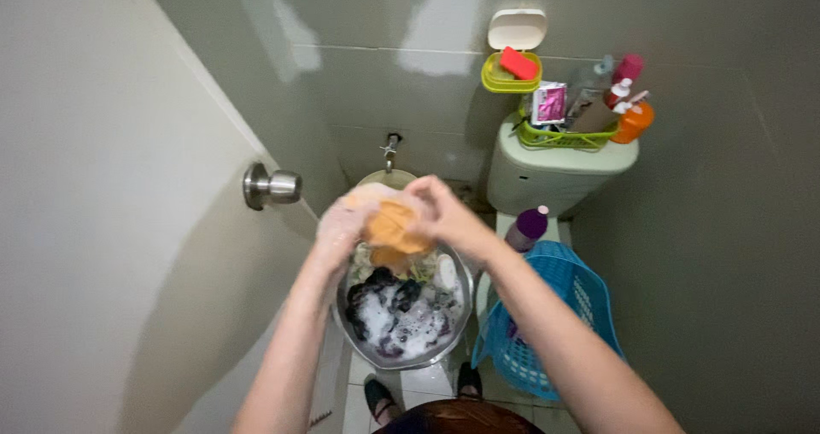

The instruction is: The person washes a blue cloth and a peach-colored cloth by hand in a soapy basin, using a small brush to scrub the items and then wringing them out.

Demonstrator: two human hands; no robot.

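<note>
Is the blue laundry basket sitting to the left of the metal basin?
No, the blue laundry basket stands to the right of the metal basin, beside the toilet.

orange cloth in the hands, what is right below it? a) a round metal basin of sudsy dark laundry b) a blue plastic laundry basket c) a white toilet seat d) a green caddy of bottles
a: both the left hand and the right hand grip the orange cloth over the round metal basin full of suds and dark clothes, while the blue plastic laundry basket stands off to the right.
</note>
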